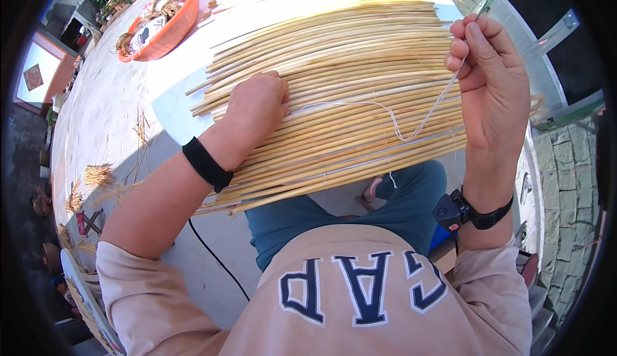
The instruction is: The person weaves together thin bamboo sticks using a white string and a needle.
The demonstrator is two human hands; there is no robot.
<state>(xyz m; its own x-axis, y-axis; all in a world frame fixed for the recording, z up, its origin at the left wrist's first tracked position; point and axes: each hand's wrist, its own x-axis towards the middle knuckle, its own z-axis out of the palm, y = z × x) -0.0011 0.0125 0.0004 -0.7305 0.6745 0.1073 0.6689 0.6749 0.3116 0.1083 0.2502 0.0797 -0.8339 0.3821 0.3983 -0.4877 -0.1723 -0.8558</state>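
- Now, long yellow sticks [360, 73] lie left to right in front.
- Left hand [256, 106], nearer, touches them; can't tell what its curled grip holds.
- Right hand [491, 76]'s grip pinches white thread [405, 140] by their right ends.

Smooth plant stalks [360, 66] at your twelve o'clock, matt thread [403, 139] at two, plastic basket [175, 37] at ten, your matt cloth T-shirt [398, 292] at five
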